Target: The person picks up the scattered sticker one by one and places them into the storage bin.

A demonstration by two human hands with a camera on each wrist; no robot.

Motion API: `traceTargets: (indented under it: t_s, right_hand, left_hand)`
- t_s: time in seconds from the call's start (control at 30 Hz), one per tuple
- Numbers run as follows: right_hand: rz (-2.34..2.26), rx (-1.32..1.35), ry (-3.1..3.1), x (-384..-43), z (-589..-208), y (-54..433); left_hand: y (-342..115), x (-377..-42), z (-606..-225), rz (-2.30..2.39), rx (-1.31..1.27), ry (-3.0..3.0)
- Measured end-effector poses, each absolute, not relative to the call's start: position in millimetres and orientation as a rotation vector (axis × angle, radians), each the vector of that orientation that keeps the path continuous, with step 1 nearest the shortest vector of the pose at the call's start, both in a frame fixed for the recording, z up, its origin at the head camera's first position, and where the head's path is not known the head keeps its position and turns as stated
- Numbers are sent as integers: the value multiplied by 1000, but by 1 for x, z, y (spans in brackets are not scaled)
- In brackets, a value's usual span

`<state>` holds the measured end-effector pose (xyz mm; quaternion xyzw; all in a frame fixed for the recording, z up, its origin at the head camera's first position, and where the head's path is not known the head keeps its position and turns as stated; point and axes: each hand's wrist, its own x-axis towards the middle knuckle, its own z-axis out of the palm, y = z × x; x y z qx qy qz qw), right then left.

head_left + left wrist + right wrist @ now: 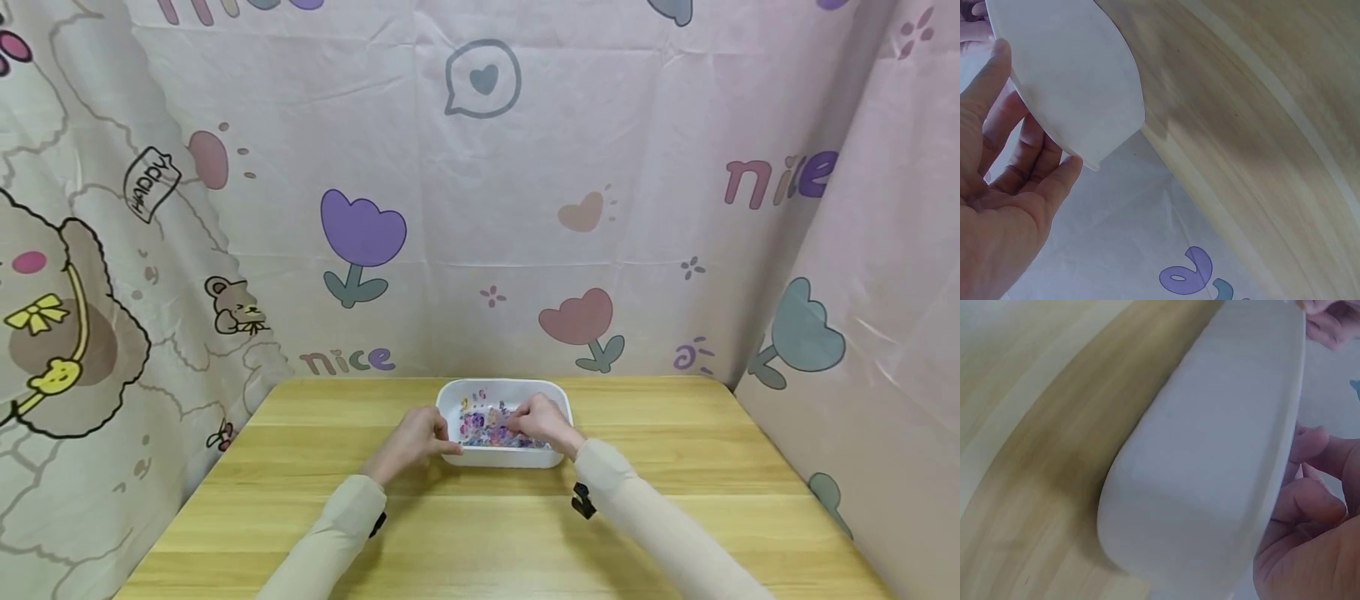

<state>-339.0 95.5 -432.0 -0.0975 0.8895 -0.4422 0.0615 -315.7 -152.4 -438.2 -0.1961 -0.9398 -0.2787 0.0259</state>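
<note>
A white rectangular plastic tub (pixel 510 457) stands on the table with a heap of small multicoloured pieces (pixel 487 427) inside, too small to make out one by one. At its left end, my left hand (pixel 416 437) holds the rim; in the left wrist view, the thumb and fingertips rest along that edge. My right hand (pixel 542 419) reaches over the right side, with its fingers bent down among the pieces. In the right wrist view, the curled fingers show just past the tub wall (pixel 1204 444); I cannot tell whether anything is between them.
The light wooden table (pixel 645 533) extends around the tub on all sides. A printed cloth (pixel 487 208) with flowers and lettering hangs behind the far edge and along both sides. A black strap (pixel 582 501) shows at the right sleeve cuff.
</note>
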Motion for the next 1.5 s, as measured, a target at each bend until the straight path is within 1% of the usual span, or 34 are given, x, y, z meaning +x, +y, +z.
traceTargets:
  t_s: [0.23,0.4,0.63,1.0,1.17,1.33,1.5]
  right_hand:
    - [-1301,-319,2698,-339,-439,80]
    - [-1142,-302,2787,-339,-442,75]
    - [-874,-302,2960,-341,-444,74]
    - [-686,-261,2977,-341,-442,82]
    - [-722,-317,2958,-344,-440,90]
    - [-874,-437,2955,-345,-441,101]
    - [-1045,-478,2999,-345,-443,114]
  left_hand:
    - [-152,-316,-439,-839,-634,-2876]
    - [-152,-316,-438,-841,-642,-2871]
    - [-152,-317,-439,-844,-640,-2860]
    - [-149,-315,-437,-855,-637,-2875]
    - [-150,-315,-436,-845,-643,-2869]
    - [-151,-314,-437,-843,-642,-2875]
    - [-152,-312,-437,-848,-657,-2870]
